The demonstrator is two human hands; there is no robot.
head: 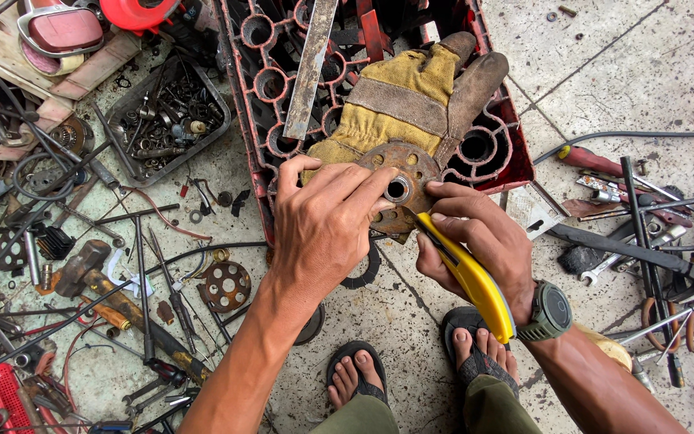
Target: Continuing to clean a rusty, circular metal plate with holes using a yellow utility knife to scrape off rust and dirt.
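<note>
Scraping the rusty disc (399, 189) with our knife

Our left hand (323, 221) pins the disc; our right hand (479, 241) grips the yellow utility knife (467, 277), blade at the disc's six o'clock. Next calls for steady pressure.

One small screen: round, dark watch face (553, 309) with a grey-green rim. Strapped on the wrist just behind the right hand (475, 241), well away from the left hand (323, 225). Blank and black, with nothing showing on it.

Maybe one packet: flat, pale, a bit see-through (532, 210). Lying on the floor just to the right of the right hand, by the corner of the red crate (516, 165). Too unclear to tell if really a packet.
</note>
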